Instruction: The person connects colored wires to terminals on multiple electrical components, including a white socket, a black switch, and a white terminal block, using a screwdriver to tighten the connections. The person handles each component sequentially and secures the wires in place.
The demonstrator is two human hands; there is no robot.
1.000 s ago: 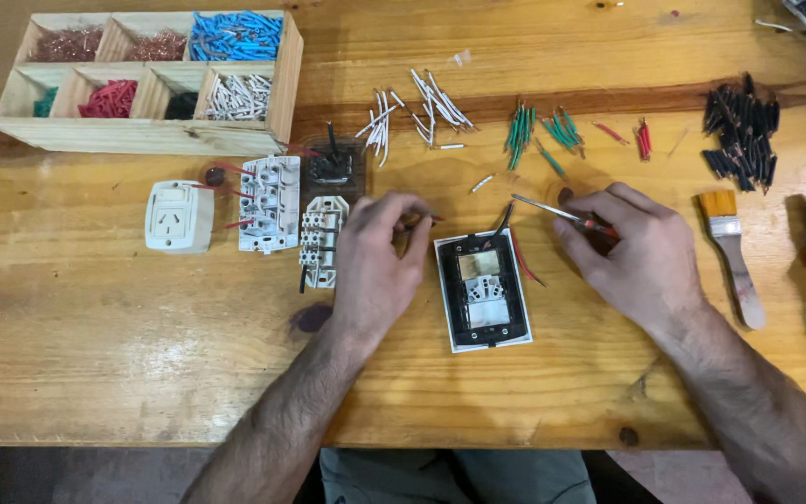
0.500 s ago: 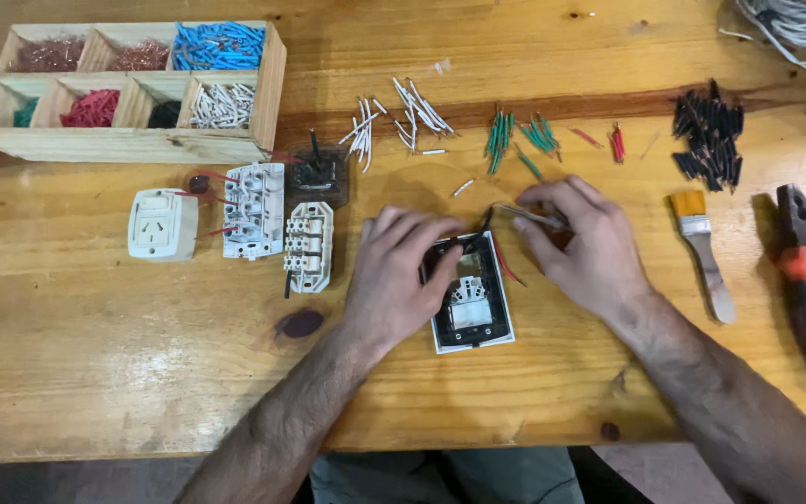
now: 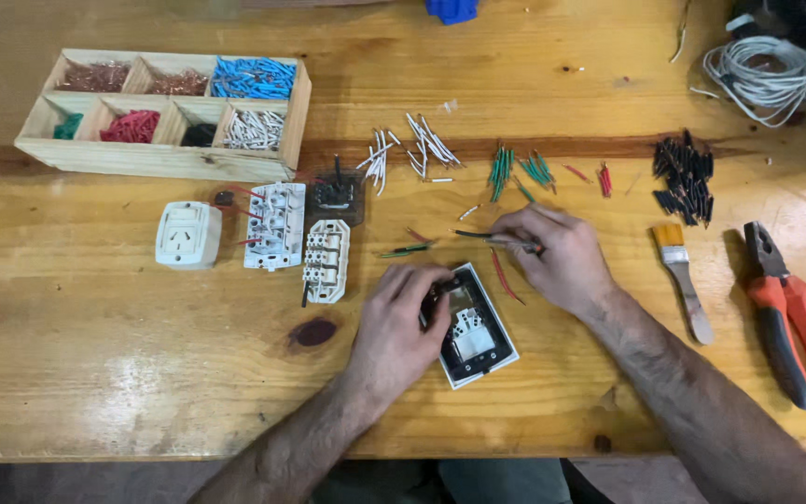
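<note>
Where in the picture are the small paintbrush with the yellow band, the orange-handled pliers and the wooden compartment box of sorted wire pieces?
Small paintbrush with the yellow band (image 3: 684,280): head view, wooden handle.
Orange-handled pliers (image 3: 798,334): head view, handles.
Wooden compartment box (image 3: 156,161): head view, front wall.

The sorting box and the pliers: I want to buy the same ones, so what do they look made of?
The box looks like unfinished pale wood: grain shows on its thin walls and dividers. The pliers seem to be dark metal at the jaws, with red and black grips that look like moulded plastic or rubber; which of the two, the picture cannot settle.
</note>
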